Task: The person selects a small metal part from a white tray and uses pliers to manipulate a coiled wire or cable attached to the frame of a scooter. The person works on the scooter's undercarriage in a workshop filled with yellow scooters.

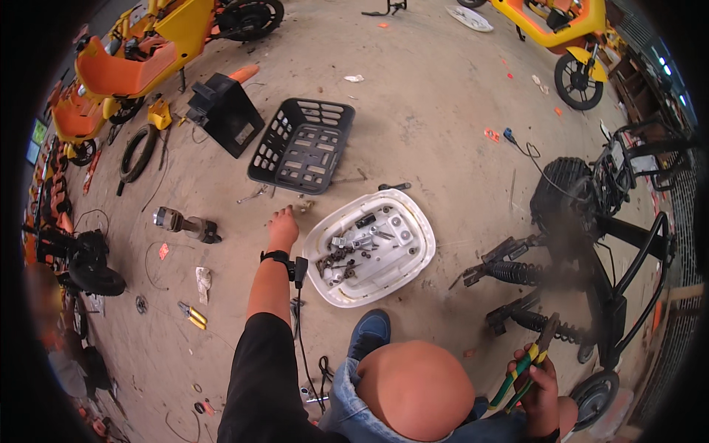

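Observation:
My left hand (pixel 282 227) reaches down to the floor left of a white plastic tray (pixel 314 277), its fingers slightly apart. Close beside its fingertips lie small metal parts (pixel 306 206). Several screws, nuts and dark fittings (pixel 341 256) are scattered inside the tray, along with a small black piece (pixel 365 220). At the lower right, my right hand (pixel 543 391) grips pliers (pixel 523 363) by their green and yellow handles, jaws pointing up. A black strap and a cable are on my left wrist.
Beyond the tray stand a black basket (pixel 299 151) and a black box (pixel 227 114). A cordless power tool (pixel 186 224) and yellow-handled pliers (pixel 193 315) lie to the left. A black vehicle frame with springs (pixel 517 273) is at the right. Yellow scooters (pixel 140 63) stand farther back.

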Available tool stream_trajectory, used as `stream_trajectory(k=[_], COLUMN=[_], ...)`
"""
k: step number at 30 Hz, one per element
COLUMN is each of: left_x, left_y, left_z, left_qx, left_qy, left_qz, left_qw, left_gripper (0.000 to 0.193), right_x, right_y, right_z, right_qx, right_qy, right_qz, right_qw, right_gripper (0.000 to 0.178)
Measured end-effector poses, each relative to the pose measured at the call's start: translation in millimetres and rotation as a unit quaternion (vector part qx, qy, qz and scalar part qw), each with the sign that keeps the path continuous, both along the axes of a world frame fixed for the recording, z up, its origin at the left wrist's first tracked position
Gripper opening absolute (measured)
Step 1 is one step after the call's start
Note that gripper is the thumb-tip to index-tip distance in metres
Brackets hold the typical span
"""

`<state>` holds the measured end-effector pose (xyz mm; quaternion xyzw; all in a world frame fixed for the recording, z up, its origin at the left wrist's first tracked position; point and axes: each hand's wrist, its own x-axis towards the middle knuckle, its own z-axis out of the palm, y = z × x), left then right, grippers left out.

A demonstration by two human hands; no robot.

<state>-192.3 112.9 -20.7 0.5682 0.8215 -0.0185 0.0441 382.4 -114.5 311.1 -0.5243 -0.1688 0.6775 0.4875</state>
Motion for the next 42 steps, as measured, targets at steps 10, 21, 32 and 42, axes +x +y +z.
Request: stream_trajectory(k=[10, 21, 32, 42], left_x=[-13.5, 186.2, 420.7, 516.4], left_y=[-64.9, -177.4, -260.7, -238.0], left_z=[27.7, 425.0, 592.9, 547.3], left_qx=[0.147, 0.136, -0.145, -0.347], left_qy=[-0.232, -0.673, -0.667, -0.702], left_qz=[0.029, -0.169, -0.401, -0.37], left_qw=[0.961, 0.707, 0.611, 0.5], left_gripper=[0.024, 0.025, 0.026, 0.03], right_x=[5.5, 20.7, 54.6, 101.1], right_y=[-14.4, -75.0, -112.7, -113.5], right_z=[25.6, 93.7, 238.8, 214.5], right_qx=[0.001, 0.181, 0.326, 0.355], right_qy=[0.022, 0.098, -0.054, -0.391], right_qz=[0.014, 0.019, -0.023, -0.128], right_qw=[1.0, 0.978, 0.944, 0.839], right_gripper=[0.053, 0.025, 0.041, 0.034])
